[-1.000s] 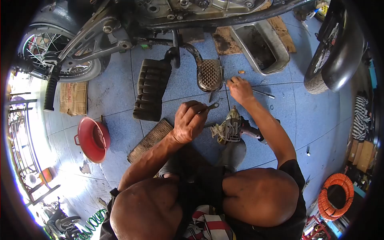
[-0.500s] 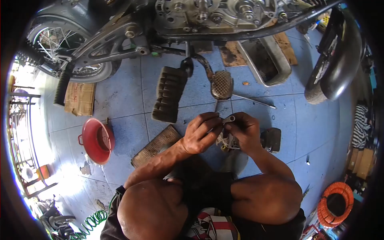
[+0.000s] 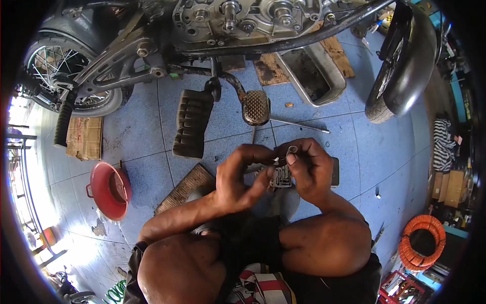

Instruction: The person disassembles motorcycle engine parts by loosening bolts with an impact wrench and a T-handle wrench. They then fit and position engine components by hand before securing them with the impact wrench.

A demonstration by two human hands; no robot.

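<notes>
My right hand point(image 3: 313, 169) pinches a small metal piece with a round hole in its end point(image 3: 292, 150) between thumb and fingers. Close beside it, my left hand point(image 3: 238, 177) is curled, with its fingertips almost meeting the right ones. A tiny bright spot shows between the left thumb and forefinger; what it is I cannot make out. Below both hands lies a ribbed metal casting point(image 3: 281, 177), partly covered by them. Just beyond the hands are a ridged metal pedal point(image 3: 255, 107) and a rubber footrest point(image 3: 193, 124).
Overhead is a motorcycle's opened engine point(image 3: 238, 23). A metal drain pan point(image 3: 331, 91) sits on cardboard behind the pedal, near a long metal rod point(image 3: 304, 125). A red basin point(image 3: 109, 191) stands left, an orange coiled hose point(image 3: 421, 242) right. A wheel with black fender point(image 3: 410, 66) is far right.
My left thumb has moved away from its forefinger, and the hand has shifted left of the metal piece. My right hand still pinches the piece. The whole view has shifted slightly.
</notes>
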